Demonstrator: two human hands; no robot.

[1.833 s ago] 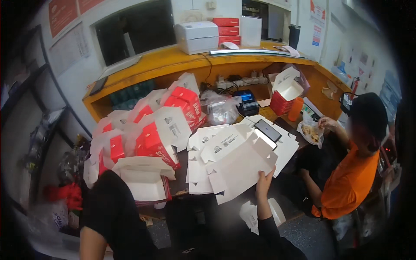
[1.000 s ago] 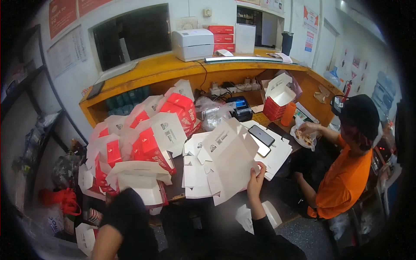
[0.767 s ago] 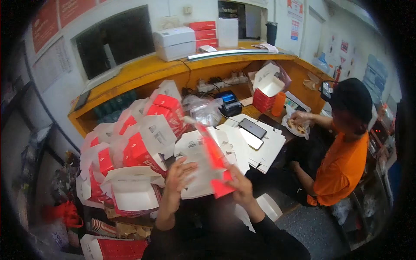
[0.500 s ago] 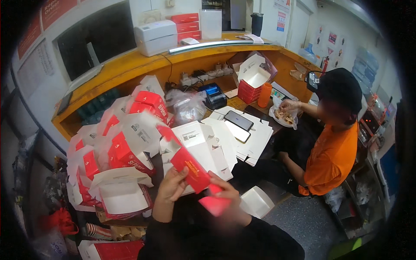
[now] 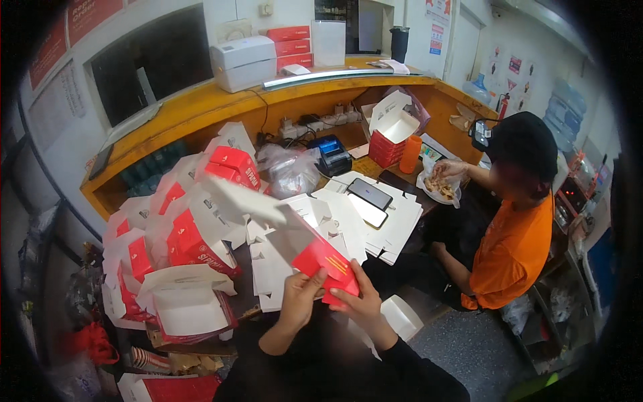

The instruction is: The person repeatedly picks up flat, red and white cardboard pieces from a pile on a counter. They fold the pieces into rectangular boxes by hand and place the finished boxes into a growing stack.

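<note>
One table, with a raised yellow ledge along its back. One heap of erected red-and-white food boxes, to our left. One spread of flat white carton blanks, at the middle. One part-folded red-and-white carton, held up before us over the near side of the spread, its white far panel blurred. Two hands: our left hand, fingers closed on the red panel, thumb uppermost; our right hand, fingers closed on the red end, little gap in either. One dark-screened phone, lying right of the middle. For clean folding, we judge, steady with the left, press evenly along the crease with the right, lest the card buckle.
</note>
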